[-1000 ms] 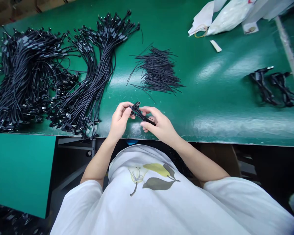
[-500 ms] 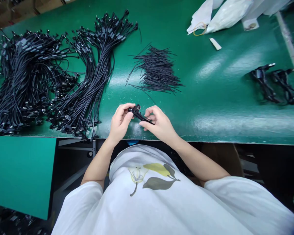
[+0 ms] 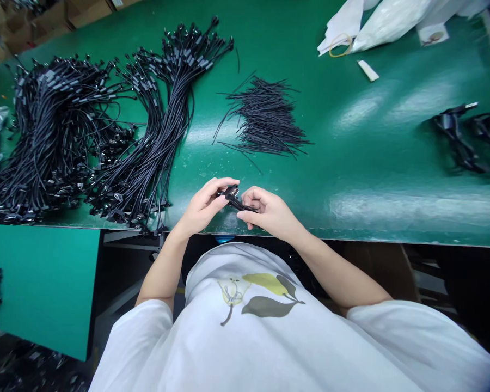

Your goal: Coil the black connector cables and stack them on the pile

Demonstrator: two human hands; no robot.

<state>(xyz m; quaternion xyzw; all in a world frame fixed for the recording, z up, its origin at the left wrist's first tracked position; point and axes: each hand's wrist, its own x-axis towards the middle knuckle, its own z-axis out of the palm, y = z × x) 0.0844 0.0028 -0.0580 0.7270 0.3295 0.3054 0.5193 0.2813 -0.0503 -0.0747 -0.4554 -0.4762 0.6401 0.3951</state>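
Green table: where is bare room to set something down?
Bare tabletop lies between the thin black strips and the bundled cables at right, below the white scrap. Crowded: left side, with long cables; front middle, around the held cable.

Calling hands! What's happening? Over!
Left hand gripping bundled black cable near its connector. Right hand pinching it farther along. Black twist ties piled beyond.

head-worn camera looks forward and down at hands (image 3: 270,213)
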